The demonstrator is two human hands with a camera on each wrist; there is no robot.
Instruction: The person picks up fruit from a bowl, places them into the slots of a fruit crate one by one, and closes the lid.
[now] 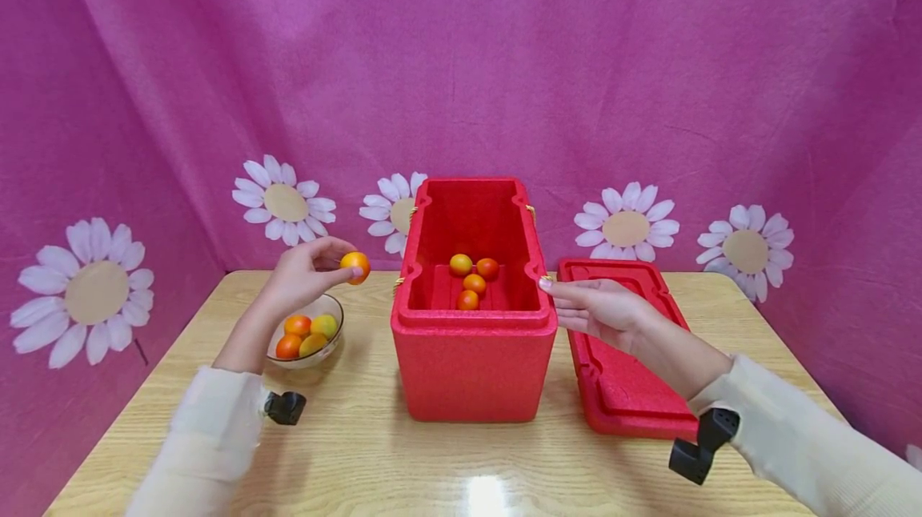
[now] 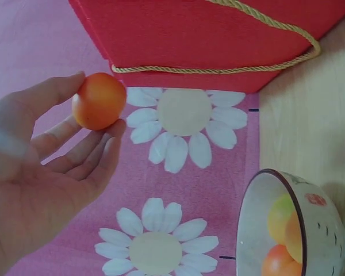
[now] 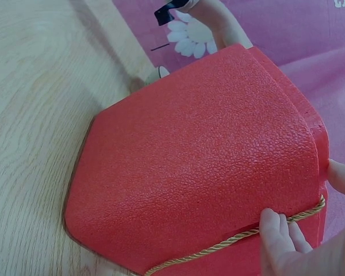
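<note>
My left hand [image 1: 297, 283] pinches a small round orange fruit [image 1: 355, 267] between thumb and fingertips, in the air above and behind the bowl. The left wrist view shows the same fruit [image 2: 100, 101] against the flowered cloth. At the centre stands a red foam box [image 1: 475, 377], uncovered, with several orange and yellow fruits [image 1: 474, 284] on its floor. My right hand [image 1: 601, 309] grips the box's right wall. In the right wrist view its thumb is at the rim, while the fingers [image 3: 271, 227] press the outer side by a gold cord [image 3: 236, 237].
A white bowl [image 1: 333, 343] with several orange and yellow fruits [image 1: 298, 326] stands left of the box. To the right lies a red lid [image 1: 648, 393] on the wooden table [image 1: 346, 453]. Pink flowered cloth [image 1: 461, 61] hangs behind and at both sides.
</note>
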